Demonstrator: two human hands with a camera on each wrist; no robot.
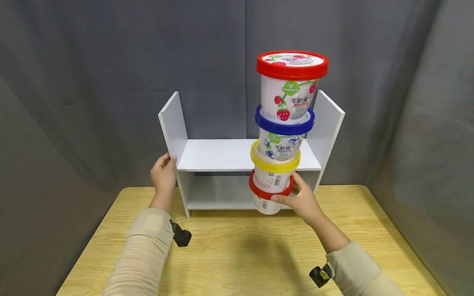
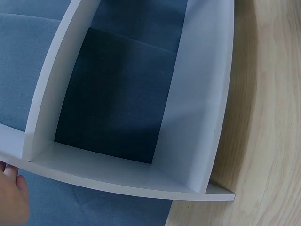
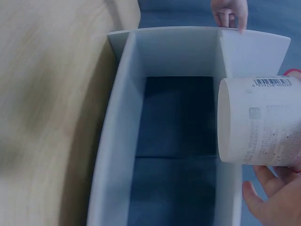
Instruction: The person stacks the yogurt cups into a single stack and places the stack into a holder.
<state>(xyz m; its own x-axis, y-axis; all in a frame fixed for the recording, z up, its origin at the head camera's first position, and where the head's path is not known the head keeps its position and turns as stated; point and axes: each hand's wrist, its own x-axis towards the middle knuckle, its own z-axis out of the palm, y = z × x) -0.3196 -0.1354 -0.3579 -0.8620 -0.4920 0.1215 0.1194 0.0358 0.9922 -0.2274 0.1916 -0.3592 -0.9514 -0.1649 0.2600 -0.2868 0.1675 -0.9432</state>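
Observation:
My right hand [image 1: 301, 199] grips the lowest tub [image 1: 267, 204] of a leaning stack, with the thumb near its red lid. On it stand a yellow-lidded tub [image 1: 275, 179], a blue-lidded tub [image 1: 283, 146] with blueberries printed on it, and a larger red-lidded tub [image 1: 290, 96] with strawberries. The stack is in front of the right part of a white two-level shelf [image 1: 218, 154]. In the right wrist view the lowest tub [image 3: 261, 122] shows its pale base and barcode. My left hand [image 1: 163, 174] touches the outer face of the shelf's left side panel [image 1: 174, 123].
Under the shelf is a light wooden table [image 1: 222, 255], with bare wood in front. Grey curtains [image 1: 122, 82] hang behind and at both sides. The shelf's right side panel [image 1: 329, 123] rises behind the stack. Its lower board [image 1: 218, 197] lies near the table.

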